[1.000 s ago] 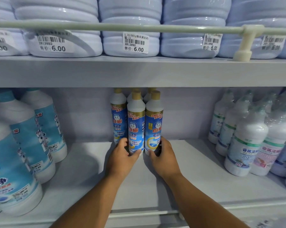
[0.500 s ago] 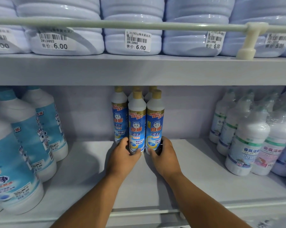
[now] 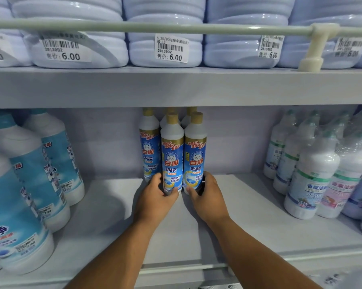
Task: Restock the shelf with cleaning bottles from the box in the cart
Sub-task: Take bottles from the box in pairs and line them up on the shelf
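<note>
From the head camera, two tall, round plastic bottles stand upright, side by side on the smooth grey shelf (image 3: pixel 249 207). The left hand (image 3: pixel 155 197) wraps the left bottle (image 3: pixel 172 159); the right hand (image 3: pixel 207 197) wraps the right bottle (image 3: pixel 195 157). Both have gold caps and shiny blue labels.

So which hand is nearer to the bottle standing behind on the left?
Left. The left hand is just in front of that bottle; the right hand holds the front right bottle.

Shelf stock: plastics, paper, painted board

Slim white glossy plastic bottles (image 3: pixel 172 155) with matt gold caps; pale blue ribbed glossy plastic jugs (image 3: pixel 165 38) bearing paper price stickers (image 3: pixel 171 49); smooth matt grey shelf (image 3: pixel 249 215).
</note>
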Action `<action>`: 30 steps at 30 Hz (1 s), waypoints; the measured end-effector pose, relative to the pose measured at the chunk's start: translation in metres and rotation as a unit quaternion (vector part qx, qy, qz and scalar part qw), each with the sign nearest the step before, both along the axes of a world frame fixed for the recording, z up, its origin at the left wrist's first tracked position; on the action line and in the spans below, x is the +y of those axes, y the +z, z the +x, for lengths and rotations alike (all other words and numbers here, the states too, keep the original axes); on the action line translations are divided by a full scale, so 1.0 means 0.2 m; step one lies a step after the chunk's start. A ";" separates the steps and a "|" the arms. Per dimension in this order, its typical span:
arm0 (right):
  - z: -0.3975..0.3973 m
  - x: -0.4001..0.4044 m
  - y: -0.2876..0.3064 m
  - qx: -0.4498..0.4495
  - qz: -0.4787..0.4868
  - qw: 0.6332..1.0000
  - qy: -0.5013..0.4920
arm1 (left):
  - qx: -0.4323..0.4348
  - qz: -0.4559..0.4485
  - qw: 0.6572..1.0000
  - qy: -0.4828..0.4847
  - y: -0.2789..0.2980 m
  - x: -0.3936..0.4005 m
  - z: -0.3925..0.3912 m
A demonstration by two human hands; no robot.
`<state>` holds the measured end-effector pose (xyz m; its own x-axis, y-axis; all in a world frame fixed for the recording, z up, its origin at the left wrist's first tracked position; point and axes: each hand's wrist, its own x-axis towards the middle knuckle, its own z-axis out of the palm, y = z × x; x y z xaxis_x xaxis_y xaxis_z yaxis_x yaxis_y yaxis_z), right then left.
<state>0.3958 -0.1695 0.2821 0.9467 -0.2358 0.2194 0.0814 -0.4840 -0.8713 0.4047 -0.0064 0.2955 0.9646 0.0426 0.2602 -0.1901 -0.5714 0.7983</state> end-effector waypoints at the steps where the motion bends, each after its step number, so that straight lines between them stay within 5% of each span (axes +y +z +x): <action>1: 0.00 0.00 0.00 0.001 -0.005 1.000 0.000 | 0.000 -0.003 1.000 -0.003 0.00 0.00 0.00; 9: -0.10 0.00 0.12 0.071 -0.033 0.997 0.003 | 0.012 0.039 0.999 -0.035 0.07 0.04 -0.07; 15: -0.32 0.03 0.20 0.116 -0.174 0.978 -0.003 | 0.051 0.279 0.957 -0.055 0.15 0.09 -0.21; 20: -0.58 0.02 0.30 0.126 -0.386 0.914 0.013 | 0.074 0.384 0.916 -0.088 0.26 0.12 -0.44; 30: -1.24 -0.11 0.33 0.118 -0.448 0.884 0.054 | 0.059 0.400 0.914 -0.039 0.32 0.05 -1.04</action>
<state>0.1484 -0.1916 0.3475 0.9975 0.0265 0.0659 0.0356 -0.9895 -0.1401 0.1967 0.0030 0.3598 0.9800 -0.1858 0.0717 -0.1947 -0.9695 0.1488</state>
